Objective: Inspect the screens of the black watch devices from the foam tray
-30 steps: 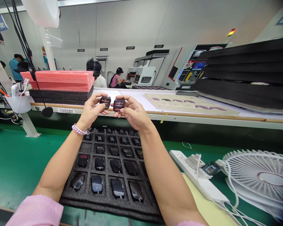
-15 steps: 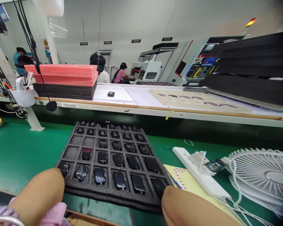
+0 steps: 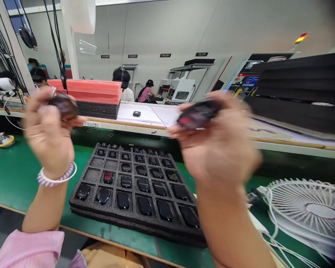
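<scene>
At the centre-left and centre-right of the frame, your two hands are raised well above the bench, each closed around one small dark device. Your left hand (image 3: 48,132) pinches a dark device (image 3: 64,106) at its fingertips, near the pink foam stack (image 3: 95,91). Your right hand (image 3: 220,145) grips a second device (image 3: 198,113) that shows a reddish patch on its face. Both hands are blurred, so I cannot be sure how firmly either piece is seated between your fingers.

Below them, in the lower middle of the frame, the black foam tray (image 3: 80,203) sits on the green mat (image 3: 11,175), its pockets mostly filled with similar dark devices; one of them (image 3: 108,176) also shows red.

The main risk, as I judge it, is a drop: you hold both pieces high and only by the fingertips, so a slip would send one down onto the filled tray, where it could knock or scratch a seated unit, or past the near bench edge. Holding one in each hand also invites a mix-up over which came from which pocket. At the lower right, the white fan (image 3: 309,212) and its loose white cables (image 3: 279,245) lie close to your right forearm; a wide sweep there could snag them.
</scene>
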Tool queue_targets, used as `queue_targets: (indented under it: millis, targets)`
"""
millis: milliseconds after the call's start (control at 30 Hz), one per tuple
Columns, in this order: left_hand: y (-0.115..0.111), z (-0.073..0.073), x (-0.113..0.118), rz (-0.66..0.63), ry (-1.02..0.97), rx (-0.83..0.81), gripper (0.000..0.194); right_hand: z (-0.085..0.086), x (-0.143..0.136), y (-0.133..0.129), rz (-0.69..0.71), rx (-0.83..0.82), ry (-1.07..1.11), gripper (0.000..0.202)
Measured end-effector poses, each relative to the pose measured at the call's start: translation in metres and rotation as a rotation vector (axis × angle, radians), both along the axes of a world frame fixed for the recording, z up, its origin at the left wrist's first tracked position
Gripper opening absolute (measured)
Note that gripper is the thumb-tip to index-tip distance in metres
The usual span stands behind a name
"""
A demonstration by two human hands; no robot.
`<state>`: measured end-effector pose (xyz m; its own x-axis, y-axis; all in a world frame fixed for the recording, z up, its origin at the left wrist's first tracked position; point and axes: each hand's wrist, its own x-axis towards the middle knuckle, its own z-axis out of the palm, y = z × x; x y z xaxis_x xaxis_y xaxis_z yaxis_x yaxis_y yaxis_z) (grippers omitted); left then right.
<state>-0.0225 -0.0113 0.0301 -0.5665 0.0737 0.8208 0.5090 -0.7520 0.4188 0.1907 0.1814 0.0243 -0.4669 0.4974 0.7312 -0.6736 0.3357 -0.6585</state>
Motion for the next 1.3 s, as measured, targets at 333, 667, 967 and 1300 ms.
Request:
queue_targets:
  millis: [333, 667, 967, 1300]
  targets:
    - [0.038, -0.126, -0.061, -0.298, -0.010, -1.217, 0.062, -0.124, -0.106, -0.006, 0.318, -0.440, -0.769, 0.026]
    - [0.045, -0.161, -0.114, -0.076, 0.428, -1.486, 0.065, -0.153, -0.121, 0.005, 0.248, -0.028, -0.959, 0.056]
    - [0.053, -0.132, -0.100, 0.072, 0.632, -1.545, 0.067, -0.146, -0.135, 0.006, -0.260, 0.572, -1.043, 0.044]
    - [0.139, -0.130, -0.005, 0.035, 0.790, -1.626, 0.022, -0.113, -0.067, 0.061, -0.535, 0.803, -1.400, 0.026]
